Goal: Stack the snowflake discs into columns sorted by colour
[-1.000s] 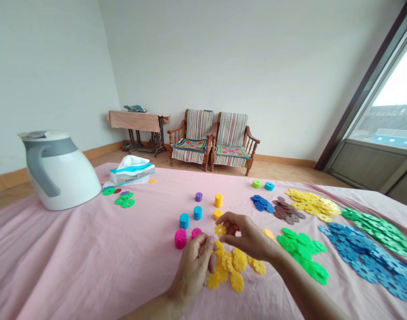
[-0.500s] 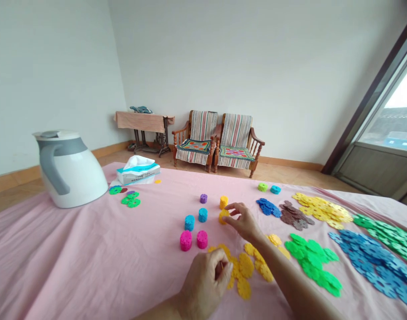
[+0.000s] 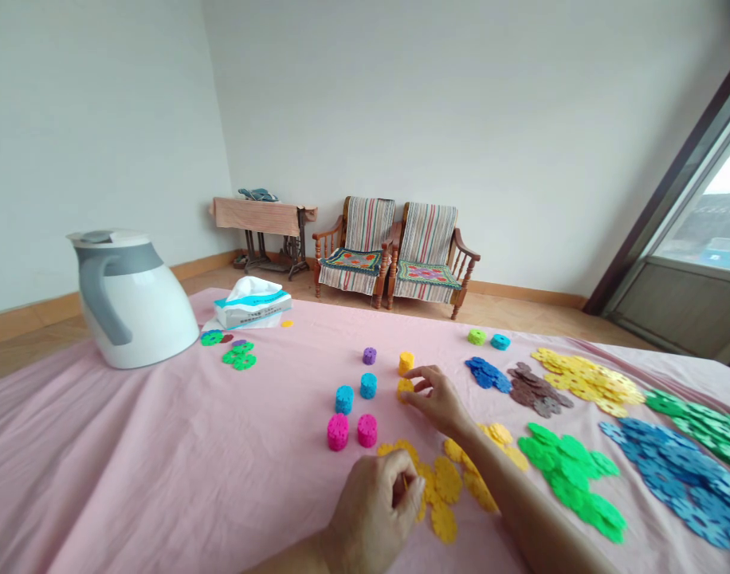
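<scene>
My right hand (image 3: pixel 437 397) reaches forward and its fingertips pinch the near yellow stack (image 3: pixel 405 389) of snowflake discs on the pink cloth. Another yellow stack (image 3: pixel 406 362) stands just behind it. My left hand (image 3: pixel 378 506) is curled low in front, pinching a yellow disc at the edge of the loose yellow discs (image 3: pixel 445 486). To the left stand two pink stacks (image 3: pixel 351 430), two blue stacks (image 3: pixel 356 392) and a small purple stack (image 3: pixel 370 355).
A white kettle (image 3: pixel 131 296) and a tissue pack (image 3: pixel 253 304) sit at the back left, with green discs (image 3: pixel 237 354) beside them. Heaps of green (image 3: pixel 571 470), blue (image 3: pixel 676 474), brown (image 3: pixel 535 391) and yellow (image 3: pixel 589 379) discs lie at the right. Two chairs stand behind.
My right hand carried a yellow disc forward from above the loose pile to the near yellow stack. My left hand drew back toward me and curled over the yellow discs.
</scene>
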A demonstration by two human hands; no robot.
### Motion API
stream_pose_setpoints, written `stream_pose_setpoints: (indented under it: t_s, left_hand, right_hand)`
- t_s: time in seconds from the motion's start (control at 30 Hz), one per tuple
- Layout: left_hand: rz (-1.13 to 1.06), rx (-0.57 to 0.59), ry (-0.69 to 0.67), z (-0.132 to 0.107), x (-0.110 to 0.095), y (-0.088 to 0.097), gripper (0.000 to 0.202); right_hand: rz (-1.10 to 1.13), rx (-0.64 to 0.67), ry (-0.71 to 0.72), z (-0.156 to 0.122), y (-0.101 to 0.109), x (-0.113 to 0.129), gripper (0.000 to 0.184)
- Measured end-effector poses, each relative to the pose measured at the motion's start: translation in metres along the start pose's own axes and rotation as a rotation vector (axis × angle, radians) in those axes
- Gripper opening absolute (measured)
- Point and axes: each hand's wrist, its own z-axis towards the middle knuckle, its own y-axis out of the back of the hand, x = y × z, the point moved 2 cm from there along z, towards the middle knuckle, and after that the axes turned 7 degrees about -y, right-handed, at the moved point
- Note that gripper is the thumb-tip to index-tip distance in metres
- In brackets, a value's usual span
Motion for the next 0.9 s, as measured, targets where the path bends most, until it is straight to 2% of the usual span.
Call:
stream_pose_setpoints:
  t_s: [0.57, 0.67, 0.77, 0.83, 0.9]
  left_hand:
    - [-0.001, 0.016, 0.015, 0.000, 0.001, 0.001, 0.019]
    - [-0.006, 0.008, 0.008, 0.000, 0.001, 0.001, 0.019]
    - [-0.022, 0.000, 0.009, 0.000, 0.001, 0.001, 0.018]
    - [-0.031, 0.006, 0.021, 0.000, 0.000, 0.001, 0.016]
    - [-0.020, 0.010, 0.041, 0.001, 0.000, 0.002, 0.014]
  right_hand:
    - [-0.003, 0.014, 0.001, 0.000, 0.000, -0.002, 0.026]
    - [0.001, -0.014, 0.014, 0.000, 0.008, 0.001, 0.028]
    - [-0.040, -0.038, 0.008, 0.000, 0.024, 0.005, 0.021]
    - [-0.076, 0.008, -0.003, -0.003, 0.035, 0.008, 0.020]
    - [-0.110, 0.122, 0.016, -0.010, 0.041, 0.013, 0.018]
